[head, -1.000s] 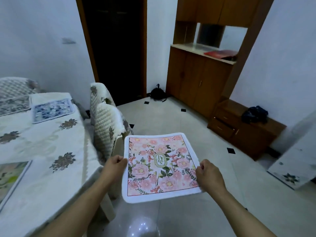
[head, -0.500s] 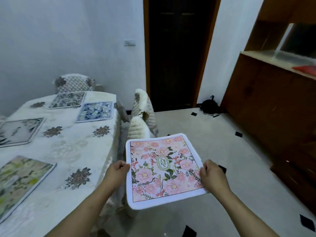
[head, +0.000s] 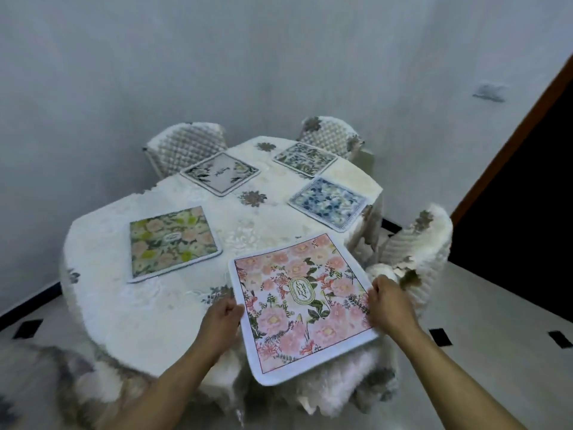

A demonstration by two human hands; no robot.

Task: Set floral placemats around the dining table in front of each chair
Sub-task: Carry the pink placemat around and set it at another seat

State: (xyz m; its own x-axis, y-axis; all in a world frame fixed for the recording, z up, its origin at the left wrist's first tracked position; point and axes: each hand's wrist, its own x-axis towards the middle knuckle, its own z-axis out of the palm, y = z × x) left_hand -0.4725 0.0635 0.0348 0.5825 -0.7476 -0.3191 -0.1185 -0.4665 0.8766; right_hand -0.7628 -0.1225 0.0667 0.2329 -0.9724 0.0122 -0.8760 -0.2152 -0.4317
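I hold a pink floral placemat [head: 302, 302] flat over the near right edge of the dining table [head: 155, 315]. My left hand [head: 221, 321] grips its left edge and my right hand [head: 390, 305] grips its right edge. Several placemats lie on the white tablecloth: a green and pink one [head: 172, 242] at the near left, a grey one [head: 220, 172] at the far left, a dark green one [head: 305, 158] at the far end, and a blue one [head: 328, 201] at the right.
Covered chairs stand around the table: one at the far left [head: 186, 144], one at the far end [head: 331, 133], one at the right [head: 415, 243], and one under the held placemat [head: 335, 383]. A dark doorway [head: 527, 197] is at the right. Pale walls close the corner behind.
My view has swung left from the doorway and cabinet to the table. The pink placemat, still in both hands, now hangs over the table's near right edge instead of the floor.
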